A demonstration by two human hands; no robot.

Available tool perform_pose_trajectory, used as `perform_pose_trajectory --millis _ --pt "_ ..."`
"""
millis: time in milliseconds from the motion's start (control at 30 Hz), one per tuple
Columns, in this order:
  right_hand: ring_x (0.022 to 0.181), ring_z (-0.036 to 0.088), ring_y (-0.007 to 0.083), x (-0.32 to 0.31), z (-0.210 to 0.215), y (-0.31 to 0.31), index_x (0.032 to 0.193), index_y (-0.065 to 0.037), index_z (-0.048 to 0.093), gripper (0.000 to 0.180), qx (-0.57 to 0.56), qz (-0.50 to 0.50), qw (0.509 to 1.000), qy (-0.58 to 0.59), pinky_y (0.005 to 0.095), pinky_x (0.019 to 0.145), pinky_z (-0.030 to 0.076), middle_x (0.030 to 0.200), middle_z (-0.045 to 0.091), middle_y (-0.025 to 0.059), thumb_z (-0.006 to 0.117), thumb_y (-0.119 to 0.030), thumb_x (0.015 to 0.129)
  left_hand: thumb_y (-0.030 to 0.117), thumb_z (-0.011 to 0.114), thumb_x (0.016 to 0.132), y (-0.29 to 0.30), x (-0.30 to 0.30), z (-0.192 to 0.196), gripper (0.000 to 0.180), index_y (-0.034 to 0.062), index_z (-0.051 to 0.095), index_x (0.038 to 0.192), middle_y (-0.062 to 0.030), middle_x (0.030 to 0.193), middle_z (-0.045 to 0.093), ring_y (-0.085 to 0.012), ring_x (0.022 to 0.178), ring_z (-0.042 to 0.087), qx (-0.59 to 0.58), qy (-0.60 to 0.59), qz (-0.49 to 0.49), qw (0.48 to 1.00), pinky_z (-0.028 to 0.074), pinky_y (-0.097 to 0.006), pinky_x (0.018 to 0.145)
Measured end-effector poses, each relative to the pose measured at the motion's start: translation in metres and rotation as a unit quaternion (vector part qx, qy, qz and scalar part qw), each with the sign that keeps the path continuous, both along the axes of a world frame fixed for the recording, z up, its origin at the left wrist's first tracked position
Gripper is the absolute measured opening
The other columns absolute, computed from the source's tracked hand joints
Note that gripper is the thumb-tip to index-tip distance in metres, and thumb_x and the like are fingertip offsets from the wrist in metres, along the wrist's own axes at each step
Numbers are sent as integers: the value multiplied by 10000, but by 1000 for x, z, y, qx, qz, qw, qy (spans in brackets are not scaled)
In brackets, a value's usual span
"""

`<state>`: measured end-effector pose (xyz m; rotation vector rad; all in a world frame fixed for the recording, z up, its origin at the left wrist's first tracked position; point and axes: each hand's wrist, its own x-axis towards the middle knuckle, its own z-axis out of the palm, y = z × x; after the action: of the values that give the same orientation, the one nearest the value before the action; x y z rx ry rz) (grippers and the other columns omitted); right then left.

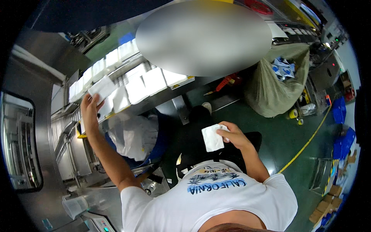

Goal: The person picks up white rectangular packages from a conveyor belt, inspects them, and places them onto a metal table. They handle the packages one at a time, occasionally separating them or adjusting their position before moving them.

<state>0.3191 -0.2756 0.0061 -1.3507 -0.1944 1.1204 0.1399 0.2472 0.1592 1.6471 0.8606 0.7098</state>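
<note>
My left hand (92, 110) is raised over the conveyor (141, 96) at the left, its fingers gripping the lower edge of a flat white packet (103, 88). Other white packets (136, 89) lie in rows along the conveyor beside and behind that one. In front of my body, my right hand (234, 135) pinches another white packet (212, 139) between thumb and fingers. This one looks square, soft and slightly creased. It is held well away from the conveyor.
Below the conveyor stands a blue bin (154, 144) lined with clear plastic (129, 135). A large greenish sack (270, 91) with blue-and-white packets (284, 69) inside stands at the right. Blue crates (343, 143) line the right wall. A blurred oval hides the far middle.
</note>
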Motion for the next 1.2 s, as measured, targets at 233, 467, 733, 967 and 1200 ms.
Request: perform_pose_trajectory --millis 233,467,733,967,1200 --pt "608 464 14 -5 0 -8 1160 -45 678 277 27 -20 999 -5 210 524 330 780 580 -55 745 -241 976 170 682 1008 7 -2 6 459 -44 559 1395 -137 1282 644 -229 1166 651 4 -39 -15 999 578 -403 1015" --pt "908 621 89 14 -3 10 1260 -63 676 434 35 11 998 -53 253 702 490 1061 676 8 769 -360 958 184 707 1010 -50 41 3 646 -5 446 1571 -132 1379 638 -237 1250 627 -8 -14 -142 990 536 -364 1010" --pt "762 545 66 6 20 -7 1237 -50 690 400 36 15 995 -94 242 609 412 921 631 -6 764 -324 957 66 621 988 -108 241 9 452 -15 574 1430 -94 1308 679 -192 1221 620 98 76 -494 860 443 -318 1082" --pt "725 569 48 -9 0 -65 1215 -29 682 331 51 -69 996 10 211 570 421 913 643 -10 762 -234 967 160 665 973 -98 289 -19 563 -46 524 1478 -123 1413 635 -224 1332 553 109 154 -507 841 366 -333 1159" --pt "663 546 40 -5 8 -59 1175 -54 693 309 51 -110 993 -3 217 535 374 856 648 -25 761 -253 949 205 675 981 -111 271 15 545 29 562 1484 -122 1410 637 -244 1306 558 105 142 -547 819 379 -360 1159"
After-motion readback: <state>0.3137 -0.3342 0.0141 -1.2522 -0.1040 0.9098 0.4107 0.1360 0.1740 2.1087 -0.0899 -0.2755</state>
